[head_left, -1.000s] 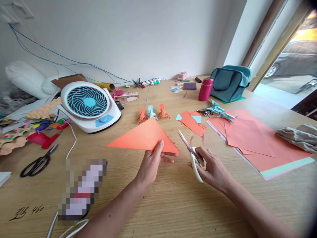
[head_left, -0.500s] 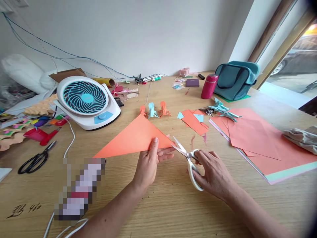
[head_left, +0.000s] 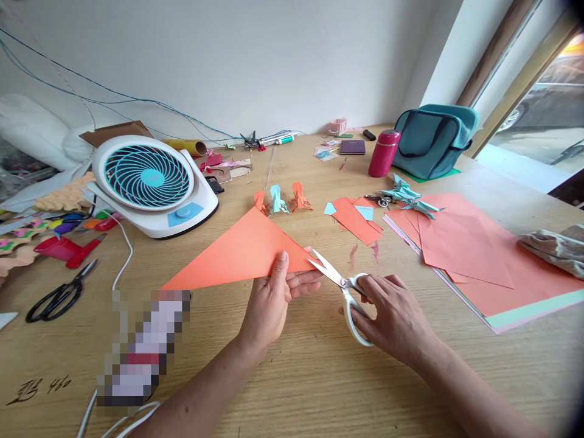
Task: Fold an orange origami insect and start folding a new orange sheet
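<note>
My left hand (head_left: 274, 298) pinches the right corner of an orange paper triangle (head_left: 237, 252), thumb on top, holding it just above the wooden table (head_left: 296, 389). My right hand (head_left: 395, 319) grips white-handled scissors (head_left: 344, 286), fingers through the loops. The blades are parted and point left, their tips at the paper's right corner beside my left fingers.
A white and teal fan (head_left: 150, 182) stands at the left with its cable (head_left: 123, 261) trailing forward. Black scissors (head_left: 57, 295) lie far left. Orange sheets (head_left: 465, 249), paper scraps (head_left: 356, 219), small folded figures (head_left: 280, 201), a pink bottle (head_left: 382, 152) and a teal bag (head_left: 431, 140) sit behind and right.
The paper triangle has swung lower and to the left. My right hand brought the scissors leftward, so the open blades now meet the paper's right corner.
</note>
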`<state>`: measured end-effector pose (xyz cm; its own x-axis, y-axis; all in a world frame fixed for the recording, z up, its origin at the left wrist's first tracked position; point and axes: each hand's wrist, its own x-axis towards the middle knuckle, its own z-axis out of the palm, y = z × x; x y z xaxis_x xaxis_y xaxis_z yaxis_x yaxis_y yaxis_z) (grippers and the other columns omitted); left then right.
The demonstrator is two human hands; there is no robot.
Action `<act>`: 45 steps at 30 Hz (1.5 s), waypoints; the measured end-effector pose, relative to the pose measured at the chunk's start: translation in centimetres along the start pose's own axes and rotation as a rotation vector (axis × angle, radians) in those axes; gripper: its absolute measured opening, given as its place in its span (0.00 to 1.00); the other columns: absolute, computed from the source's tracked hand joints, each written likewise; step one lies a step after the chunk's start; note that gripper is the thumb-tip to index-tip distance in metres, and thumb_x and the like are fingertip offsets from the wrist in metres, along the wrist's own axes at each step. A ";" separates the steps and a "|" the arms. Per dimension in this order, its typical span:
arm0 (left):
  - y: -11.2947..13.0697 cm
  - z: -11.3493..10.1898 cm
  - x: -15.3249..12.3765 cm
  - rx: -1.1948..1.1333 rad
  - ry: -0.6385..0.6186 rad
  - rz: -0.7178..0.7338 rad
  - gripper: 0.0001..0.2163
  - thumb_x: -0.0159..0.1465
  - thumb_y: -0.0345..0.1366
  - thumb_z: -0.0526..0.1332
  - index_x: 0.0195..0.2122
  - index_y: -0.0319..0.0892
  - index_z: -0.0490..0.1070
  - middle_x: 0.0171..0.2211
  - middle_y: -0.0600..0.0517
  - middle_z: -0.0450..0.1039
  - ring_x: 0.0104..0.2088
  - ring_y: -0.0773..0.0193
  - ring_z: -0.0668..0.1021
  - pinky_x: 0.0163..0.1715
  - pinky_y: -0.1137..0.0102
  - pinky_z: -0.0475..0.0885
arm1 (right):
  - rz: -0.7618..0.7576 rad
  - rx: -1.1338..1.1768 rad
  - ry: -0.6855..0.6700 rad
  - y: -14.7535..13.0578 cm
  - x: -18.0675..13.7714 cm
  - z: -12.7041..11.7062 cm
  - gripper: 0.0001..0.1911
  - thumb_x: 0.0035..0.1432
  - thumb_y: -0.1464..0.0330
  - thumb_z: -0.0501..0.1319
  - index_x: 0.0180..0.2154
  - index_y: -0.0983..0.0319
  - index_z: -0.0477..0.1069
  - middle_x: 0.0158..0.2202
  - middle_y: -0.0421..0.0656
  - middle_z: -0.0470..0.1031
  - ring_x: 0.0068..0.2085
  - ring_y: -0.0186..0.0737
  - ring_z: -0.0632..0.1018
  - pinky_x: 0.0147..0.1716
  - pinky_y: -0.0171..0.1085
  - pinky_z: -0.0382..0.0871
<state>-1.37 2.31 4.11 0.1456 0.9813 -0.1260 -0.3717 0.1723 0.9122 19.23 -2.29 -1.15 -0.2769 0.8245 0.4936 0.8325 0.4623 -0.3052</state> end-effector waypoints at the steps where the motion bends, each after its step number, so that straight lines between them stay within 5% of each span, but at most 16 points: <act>1: 0.0 0.0 0.0 -0.001 -0.001 -0.002 0.21 0.63 0.50 0.65 0.49 0.39 0.70 0.54 0.39 0.76 0.43 0.50 0.84 0.38 0.60 0.81 | 0.000 -0.008 0.001 0.0 0.0 0.0 0.08 0.62 0.64 0.61 0.36 0.60 0.63 0.29 0.38 0.72 0.27 0.36 0.71 0.35 0.39 0.58; 13: 0.0 -0.1 0.2 -0.017 -0.004 -0.002 0.17 0.62 0.49 0.66 0.41 0.41 0.68 0.49 0.43 0.80 0.41 0.51 0.85 0.39 0.62 0.81 | -0.009 -0.044 0.038 -0.1 0.0 -0.2 0.07 0.63 0.64 0.60 0.34 0.60 0.65 0.27 0.38 0.72 0.25 0.35 0.71 0.34 0.39 0.57; 45: 0.2 -0.2 0.4 0.011 0.011 0.028 0.22 0.59 0.50 0.68 0.46 0.44 0.63 0.35 0.50 0.80 0.39 0.48 0.85 0.36 0.60 0.80 | -0.047 -0.055 0.051 -0.1 0.1 -0.6 0.07 0.62 0.67 0.60 0.32 0.59 0.63 0.23 0.36 0.70 0.24 0.34 0.71 0.32 0.39 0.56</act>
<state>-1.61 2.73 4.20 0.1253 0.9865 -0.1050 -0.3656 0.1443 0.9195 19.41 -2.50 -0.57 -0.2928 0.7838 0.5476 0.8448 0.4803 -0.2358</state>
